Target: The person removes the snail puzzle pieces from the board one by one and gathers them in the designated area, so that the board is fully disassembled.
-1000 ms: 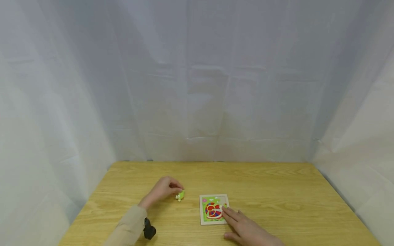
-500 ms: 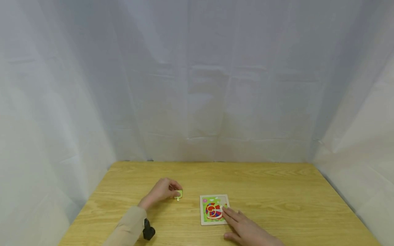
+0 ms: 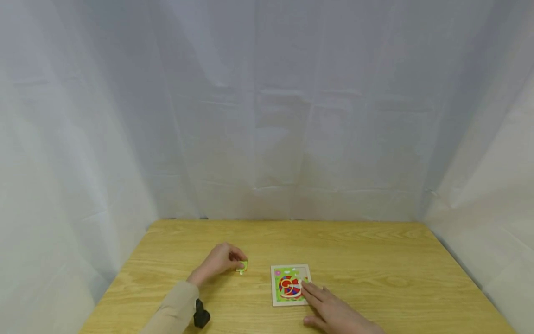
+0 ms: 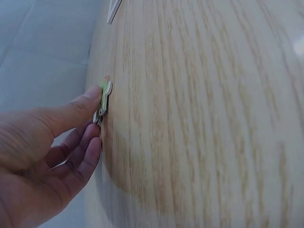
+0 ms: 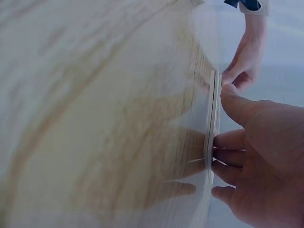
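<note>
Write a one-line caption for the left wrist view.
Left hand pinches a small green wooden puzzle piece against the light wood-grain table.

Light wooden table [image 3: 375, 260] with visible grain, backed by white cloth. Lying flat near the front edge: square puzzle board [image 3: 289, 284] with a red-and-blue snail picture. Left of the board, well apart: small green piece [image 3: 243, 266] on the tabletop.
</note>
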Available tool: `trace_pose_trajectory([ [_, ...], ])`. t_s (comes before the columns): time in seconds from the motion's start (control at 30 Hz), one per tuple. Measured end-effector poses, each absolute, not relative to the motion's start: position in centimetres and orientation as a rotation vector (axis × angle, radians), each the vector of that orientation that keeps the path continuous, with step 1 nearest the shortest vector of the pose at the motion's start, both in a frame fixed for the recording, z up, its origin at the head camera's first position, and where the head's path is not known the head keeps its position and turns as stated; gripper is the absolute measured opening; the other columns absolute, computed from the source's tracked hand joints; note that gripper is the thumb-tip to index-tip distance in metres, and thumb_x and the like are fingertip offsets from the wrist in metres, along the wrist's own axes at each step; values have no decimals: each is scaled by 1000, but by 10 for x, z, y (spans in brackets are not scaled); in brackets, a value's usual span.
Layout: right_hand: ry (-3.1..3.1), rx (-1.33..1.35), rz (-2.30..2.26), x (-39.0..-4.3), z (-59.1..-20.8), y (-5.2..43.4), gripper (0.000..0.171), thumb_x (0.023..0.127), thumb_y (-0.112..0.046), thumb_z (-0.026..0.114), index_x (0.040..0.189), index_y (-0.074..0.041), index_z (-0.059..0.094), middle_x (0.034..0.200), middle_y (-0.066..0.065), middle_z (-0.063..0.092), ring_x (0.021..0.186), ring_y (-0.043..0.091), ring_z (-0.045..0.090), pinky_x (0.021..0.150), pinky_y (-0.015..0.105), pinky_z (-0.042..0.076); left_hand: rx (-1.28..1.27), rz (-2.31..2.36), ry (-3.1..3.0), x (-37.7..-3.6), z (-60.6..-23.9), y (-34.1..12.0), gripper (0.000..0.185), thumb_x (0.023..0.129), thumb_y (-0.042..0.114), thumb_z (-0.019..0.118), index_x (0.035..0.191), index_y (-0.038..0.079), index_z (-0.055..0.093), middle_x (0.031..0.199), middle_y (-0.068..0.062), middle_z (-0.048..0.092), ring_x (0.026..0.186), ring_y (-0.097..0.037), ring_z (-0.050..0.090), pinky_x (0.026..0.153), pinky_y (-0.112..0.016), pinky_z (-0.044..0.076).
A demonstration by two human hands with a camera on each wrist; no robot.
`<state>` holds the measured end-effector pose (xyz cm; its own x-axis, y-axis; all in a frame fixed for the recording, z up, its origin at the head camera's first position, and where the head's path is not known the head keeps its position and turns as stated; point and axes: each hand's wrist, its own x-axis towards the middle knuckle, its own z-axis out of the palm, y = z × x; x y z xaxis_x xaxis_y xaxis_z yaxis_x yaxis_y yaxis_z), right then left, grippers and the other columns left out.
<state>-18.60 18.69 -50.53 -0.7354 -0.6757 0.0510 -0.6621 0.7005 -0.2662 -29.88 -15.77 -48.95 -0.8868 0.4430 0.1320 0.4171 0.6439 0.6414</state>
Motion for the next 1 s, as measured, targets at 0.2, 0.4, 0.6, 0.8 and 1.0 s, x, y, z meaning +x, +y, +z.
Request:
trace_pose_trajectory([
  [0.2, 2824, -1103, -431, -187, -505, 187, 70, 92, -55, 38, 143, -7, 31, 149, 10, 28, 133, 27, 32, 101, 51, 33, 745, 1081, 2846, -296, -488, -158, 8, 80, 14, 71, 87, 10, 71, 77, 2, 66, 67, -9, 55, 59, -20, 44],
  [0.4, 2812, -1088, -432, -186, -503, 187, 69, 92, -55, 37, 143, -8, 31, 149, 9, 28, 133, 27, 32, 101, 51, 33, 660, 1045, 2966, -299, -487, -158, 9, 86, 19, 64, 88, 13, 71, 82, 5, 67, 74, -9, 57, 66, -24, 47],
  [0.6, 2821, -1057, -457, -185, -502, 186, 69, 92, -55, 38, 142, -7, 33, 149, 9, 28, 131, 30, 35, 100, 52, 34, 639, 1083, 2986, -298, -481, -155, 13, 89, 24, 61, 91, 15, 70, 84, 6, 66, 75, -9, 58, 67, -24, 48],
  [0.8, 2819, -1017, -507, -184, -499, 185, 67, 93, -54, 38, 140, -6, 36, 149, 9, 28, 129, 33, 36, 101, 52, 33, 640, 1110, 2960, -295, -471, -145, 17, 91, 26, 58, 94, 13, 70, 83, 3, 67, 75, -10, 58, 64, -23, 47],
  [1.0, 2846, -1018, -536, -186, -501, 185, 66, 93, -53, 38, 140, -7, 37, 148, 9, 30, 128, 35, 37, 99, 50, 36, 683, 1112, 2947, -292, -465, -133, 18, 92, 26, 57, 94, 13, 69, 83, 0, 67, 75, -11, 59, 64, -22, 47],
])
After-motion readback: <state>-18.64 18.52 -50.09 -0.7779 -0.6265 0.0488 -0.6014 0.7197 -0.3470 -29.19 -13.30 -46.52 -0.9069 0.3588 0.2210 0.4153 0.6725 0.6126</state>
